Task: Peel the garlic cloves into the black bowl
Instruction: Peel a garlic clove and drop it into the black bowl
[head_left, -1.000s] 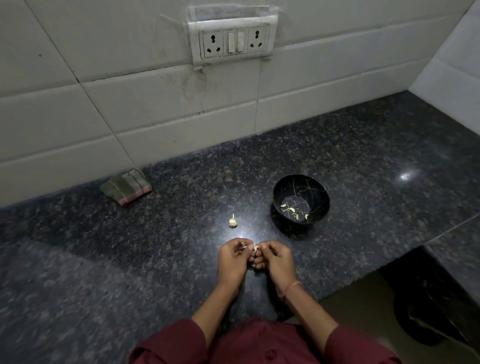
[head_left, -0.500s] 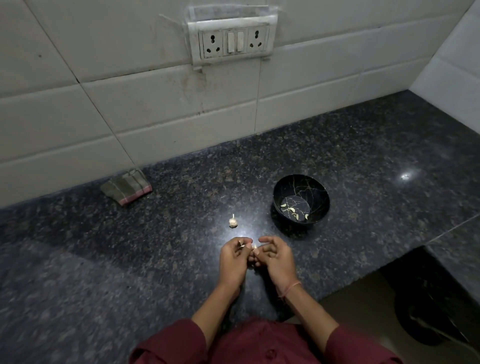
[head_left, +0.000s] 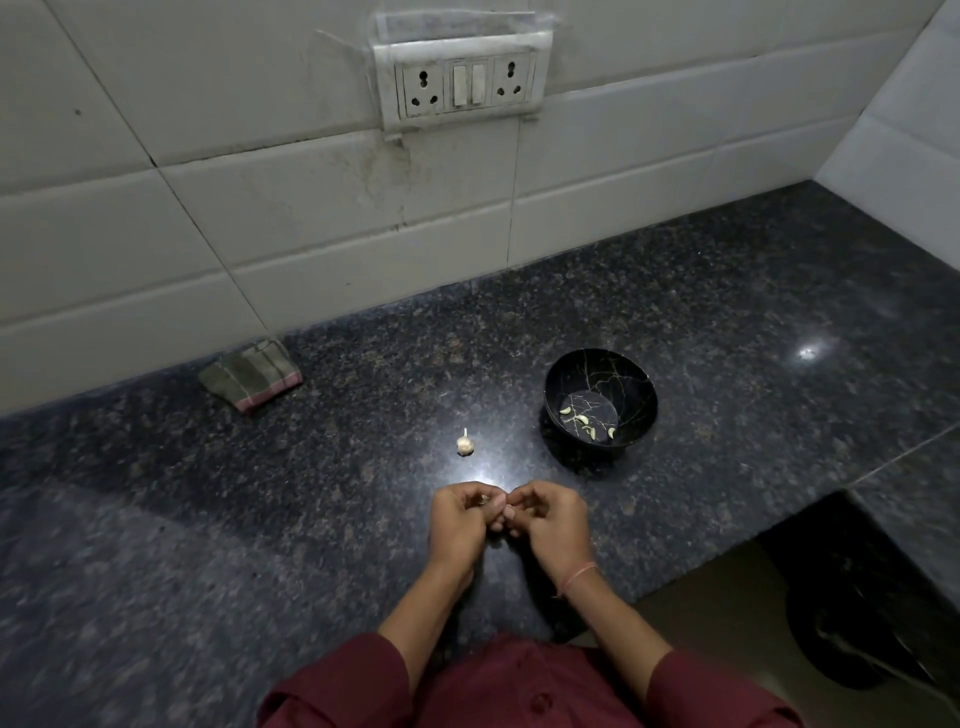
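- Now, both hands, left hand (head_left: 460, 519) and right hand (head_left: 550, 519), pinch something tiny, barely visible.
- Glossy black bowl (head_left: 600, 397), gold-veined, at one o'clock, holds peeled cloves (head_left: 584, 420).
- Speckled granite counter (head_left: 260, 519); no writing readable.

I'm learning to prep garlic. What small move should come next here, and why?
Probably keep picking skin off the clove, barely visible, pinched between the left hand and right hand, then drop it into the bowl, which already holds peeled cloves.
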